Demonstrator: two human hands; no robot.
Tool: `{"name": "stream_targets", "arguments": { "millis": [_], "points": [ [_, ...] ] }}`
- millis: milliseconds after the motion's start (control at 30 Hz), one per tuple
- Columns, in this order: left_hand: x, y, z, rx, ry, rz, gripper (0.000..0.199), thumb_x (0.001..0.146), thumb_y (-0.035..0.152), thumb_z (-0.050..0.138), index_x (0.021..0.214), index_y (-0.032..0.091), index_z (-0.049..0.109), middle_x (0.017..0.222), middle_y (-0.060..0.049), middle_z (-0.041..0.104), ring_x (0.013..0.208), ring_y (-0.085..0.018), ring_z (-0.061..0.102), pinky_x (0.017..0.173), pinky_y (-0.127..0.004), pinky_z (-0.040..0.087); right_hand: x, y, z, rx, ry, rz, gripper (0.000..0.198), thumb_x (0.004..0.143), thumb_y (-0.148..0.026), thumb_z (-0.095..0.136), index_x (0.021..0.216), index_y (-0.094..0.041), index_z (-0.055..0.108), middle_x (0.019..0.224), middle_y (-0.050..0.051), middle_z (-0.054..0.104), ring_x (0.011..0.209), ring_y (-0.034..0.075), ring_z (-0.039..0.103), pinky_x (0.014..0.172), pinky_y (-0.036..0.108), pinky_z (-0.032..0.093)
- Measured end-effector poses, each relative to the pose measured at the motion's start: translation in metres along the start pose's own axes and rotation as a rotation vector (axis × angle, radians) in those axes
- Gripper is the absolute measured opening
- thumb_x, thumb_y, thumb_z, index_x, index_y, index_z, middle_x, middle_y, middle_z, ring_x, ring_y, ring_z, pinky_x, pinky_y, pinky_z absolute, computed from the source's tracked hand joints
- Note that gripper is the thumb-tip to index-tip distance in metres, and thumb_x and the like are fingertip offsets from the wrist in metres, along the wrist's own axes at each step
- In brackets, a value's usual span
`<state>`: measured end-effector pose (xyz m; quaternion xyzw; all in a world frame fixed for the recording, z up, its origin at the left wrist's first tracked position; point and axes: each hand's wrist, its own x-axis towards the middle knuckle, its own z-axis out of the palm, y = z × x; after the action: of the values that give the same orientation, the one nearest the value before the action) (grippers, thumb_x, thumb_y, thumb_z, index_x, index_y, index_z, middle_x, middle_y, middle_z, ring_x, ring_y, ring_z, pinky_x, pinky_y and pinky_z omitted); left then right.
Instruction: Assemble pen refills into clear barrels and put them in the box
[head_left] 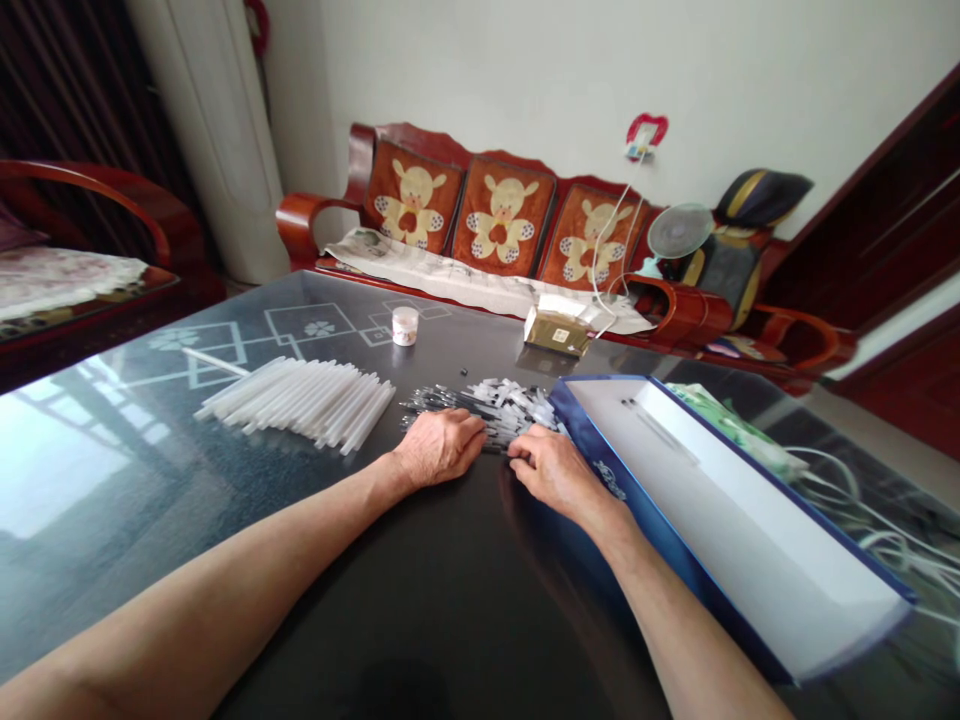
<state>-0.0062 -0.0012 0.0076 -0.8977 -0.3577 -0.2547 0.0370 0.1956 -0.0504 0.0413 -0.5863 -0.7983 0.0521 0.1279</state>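
A loose pile of thin pen refills (465,402), dark with pointed metallic tips at the left, lies in the middle of the table. Whitish ends (521,400) crowd its right side. My left hand (441,443) rests over the near left part of the pile, fingers curled and closed; what is under them is hidden. At the pile's near right edge, my right hand (553,468) pinches the end of a thin dark refill between thumb and finger. To the left, white translucent pen barrels (300,400) lie side by side in a row, one sticking out farther back.
A long blue box (645,520) with a white inside stands right beside my right forearm, holding a few thin sticks. Farther back are a small white cup (405,326) and a tissue box (556,330). White cables (847,480) and a green packet (735,425) lie beyond the blue box.
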Motion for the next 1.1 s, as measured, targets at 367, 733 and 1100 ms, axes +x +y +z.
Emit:
{"name": "stream_targets", "arguments": {
  "millis": [367,733,1100],
  "points": [
    [0.001,-0.002,-0.002,-0.006,0.018,-0.073,0.035,0.097,0.037,0.036,0.095,0.018,0.065,0.082,-0.006,0.066,0.077,-0.018,0.064,0.06,-0.025,0.044,-0.002,0.023,-0.007,-0.135,0.028,0.109,0.023,0.074,-0.006,0.054,0.085,-0.019,0.069,0.084,0.005,0.062,0.075,0.016,0.06,0.071,0.025,0.041],
    [0.0,-0.001,-0.002,-0.008,0.003,-0.061,0.036,0.097,0.036,0.035,0.095,0.018,0.065,0.082,-0.006,0.066,0.076,-0.018,0.064,0.058,-0.024,0.043,0.01,0.043,0.007,-0.125,0.435,0.105,0.031,0.086,-0.013,0.043,0.107,-0.015,0.065,0.106,0.013,0.063,0.091,0.021,0.061,0.082,0.029,0.048],
    [0.0,0.001,0.0,-0.022,-0.007,-0.055,0.036,0.098,0.037,0.034,0.092,0.018,0.064,0.08,-0.006,0.064,0.076,-0.018,0.064,0.06,-0.025,0.045,0.022,0.048,0.004,-0.139,0.446,0.116,0.036,0.085,-0.012,0.041,0.112,-0.013,0.064,0.109,0.013,0.067,0.098,0.022,0.063,0.09,0.032,0.048]
  ]
}}
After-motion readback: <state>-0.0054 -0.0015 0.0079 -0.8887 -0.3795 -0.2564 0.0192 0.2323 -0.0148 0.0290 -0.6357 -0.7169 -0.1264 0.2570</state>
